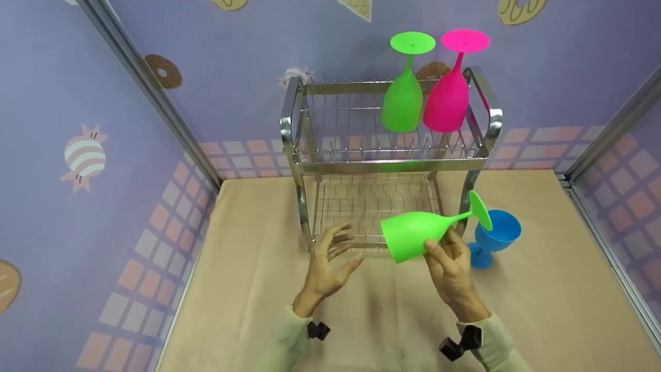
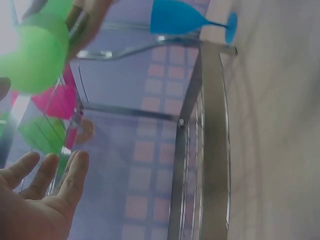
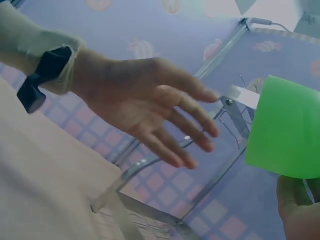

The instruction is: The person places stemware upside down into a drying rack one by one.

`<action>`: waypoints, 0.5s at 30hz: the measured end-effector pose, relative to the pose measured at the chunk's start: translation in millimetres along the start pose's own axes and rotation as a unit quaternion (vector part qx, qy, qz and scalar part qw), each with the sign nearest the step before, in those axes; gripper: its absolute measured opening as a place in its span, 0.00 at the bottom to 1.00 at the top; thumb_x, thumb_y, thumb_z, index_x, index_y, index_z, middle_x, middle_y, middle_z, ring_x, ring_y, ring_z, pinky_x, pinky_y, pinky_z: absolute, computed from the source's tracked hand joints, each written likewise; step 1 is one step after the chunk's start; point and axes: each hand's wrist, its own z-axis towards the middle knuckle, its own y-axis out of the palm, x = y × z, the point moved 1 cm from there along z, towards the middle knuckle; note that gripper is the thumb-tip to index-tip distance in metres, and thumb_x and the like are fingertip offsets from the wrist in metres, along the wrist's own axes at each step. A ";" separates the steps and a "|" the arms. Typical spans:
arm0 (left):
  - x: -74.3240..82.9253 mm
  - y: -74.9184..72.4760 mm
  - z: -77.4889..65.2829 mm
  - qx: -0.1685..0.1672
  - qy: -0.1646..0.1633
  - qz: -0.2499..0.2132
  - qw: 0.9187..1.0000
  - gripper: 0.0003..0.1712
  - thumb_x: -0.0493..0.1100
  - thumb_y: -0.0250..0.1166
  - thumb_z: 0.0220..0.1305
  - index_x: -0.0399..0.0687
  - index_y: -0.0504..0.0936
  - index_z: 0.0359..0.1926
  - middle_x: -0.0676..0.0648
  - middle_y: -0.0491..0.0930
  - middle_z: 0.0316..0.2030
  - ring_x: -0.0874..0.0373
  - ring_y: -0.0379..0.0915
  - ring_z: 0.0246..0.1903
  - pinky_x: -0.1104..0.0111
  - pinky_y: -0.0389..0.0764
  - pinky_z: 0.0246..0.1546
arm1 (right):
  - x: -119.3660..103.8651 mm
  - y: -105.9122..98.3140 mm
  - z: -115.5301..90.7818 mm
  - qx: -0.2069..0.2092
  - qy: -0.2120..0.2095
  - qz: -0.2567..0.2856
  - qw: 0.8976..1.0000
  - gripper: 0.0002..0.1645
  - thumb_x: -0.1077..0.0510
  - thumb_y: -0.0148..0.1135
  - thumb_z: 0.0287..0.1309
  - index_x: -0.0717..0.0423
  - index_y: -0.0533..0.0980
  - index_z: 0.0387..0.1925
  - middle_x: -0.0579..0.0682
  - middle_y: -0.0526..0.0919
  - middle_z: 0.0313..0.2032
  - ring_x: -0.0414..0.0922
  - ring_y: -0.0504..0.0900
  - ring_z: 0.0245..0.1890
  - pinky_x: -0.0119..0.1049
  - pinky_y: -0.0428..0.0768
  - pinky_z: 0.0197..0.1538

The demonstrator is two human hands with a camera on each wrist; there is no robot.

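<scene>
My right hand [image 1: 452, 271] grips a bright green plastic goblet [image 1: 415, 235] by the lower bowl, near the stem. The goblet lies sideways in the air, its mouth toward the left hand and its foot to the upper right. To its left is my left hand [image 1: 326, 271], fingers spread and relaxed, with nothing in it; in the right wrist view this left hand [image 3: 150, 107] is apart from the goblet's rim. A blue goblet [image 1: 497, 232] stands upright on the table just right of my right hand.
A two-tier metal dish rack [image 1: 392, 166] stands in front of the hands. On its upper tier, a green goblet [image 1: 403, 103] and a pink goblet [image 1: 448, 103] sit upside down at the right. Patterned walls [image 1: 248, 119] enclose the beige tabletop [image 1: 242, 289].
</scene>
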 end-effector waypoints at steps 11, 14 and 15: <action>-20.2 -49.8 -8.2 0.074 -0.019 0.081 0.994 0.31 0.39 0.76 0.65 0.39 0.78 0.68 0.37 0.82 0.62 0.42 0.83 0.58 0.47 0.89 0.58 | -34.3 15.7 33.9 -0.071 -0.076 -0.104 0.989 0.36 0.77 0.58 0.66 0.65 0.68 0.75 0.58 0.80 0.65 0.52 0.82 0.66 0.43 0.84 0.68; -22.4 -61.0 -3.5 0.104 -0.018 0.088 0.990 0.29 0.37 0.74 0.66 0.37 0.79 0.66 0.35 0.83 0.60 0.37 0.83 0.57 0.44 0.88 0.57 | -45.2 26.0 48.7 -0.079 -0.103 -0.119 0.984 0.36 0.77 0.60 0.64 0.68 0.69 0.74 0.59 0.81 0.64 0.53 0.83 0.64 0.43 0.84 0.68; -23.0 -64.0 -1.8 0.115 -0.019 0.090 0.989 0.28 0.37 0.74 0.67 0.36 0.79 0.65 0.36 0.83 0.60 0.36 0.83 0.56 0.44 0.88 0.58 | -49.0 30.0 54.1 -0.081 -0.112 -0.124 0.983 0.36 0.77 0.60 0.64 0.69 0.69 0.73 0.59 0.82 0.63 0.52 0.84 0.63 0.43 0.85 0.68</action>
